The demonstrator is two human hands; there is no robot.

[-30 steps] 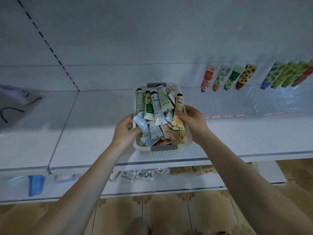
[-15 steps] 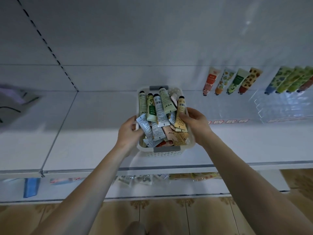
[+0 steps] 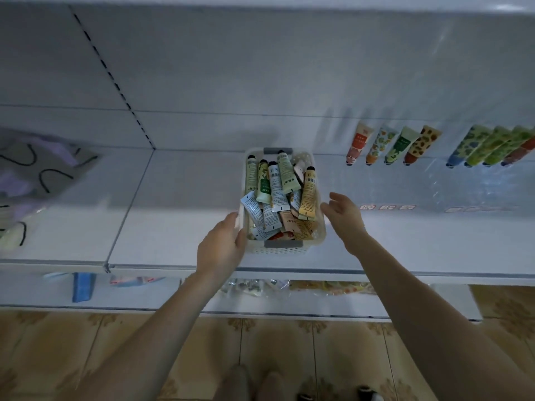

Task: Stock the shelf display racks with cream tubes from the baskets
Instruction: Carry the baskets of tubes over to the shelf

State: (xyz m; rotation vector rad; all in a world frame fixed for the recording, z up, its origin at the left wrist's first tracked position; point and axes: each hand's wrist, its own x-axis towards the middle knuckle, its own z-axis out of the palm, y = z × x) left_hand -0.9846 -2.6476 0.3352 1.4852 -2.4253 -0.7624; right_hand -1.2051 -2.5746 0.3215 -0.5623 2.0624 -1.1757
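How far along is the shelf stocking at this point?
Done: several racked tubes stand in the display racks at right. In hand: the basket sits on the shelf, left hand touching its side, right hand open beside it, holding nothing. Left: the loose tubes heaped in the basket.
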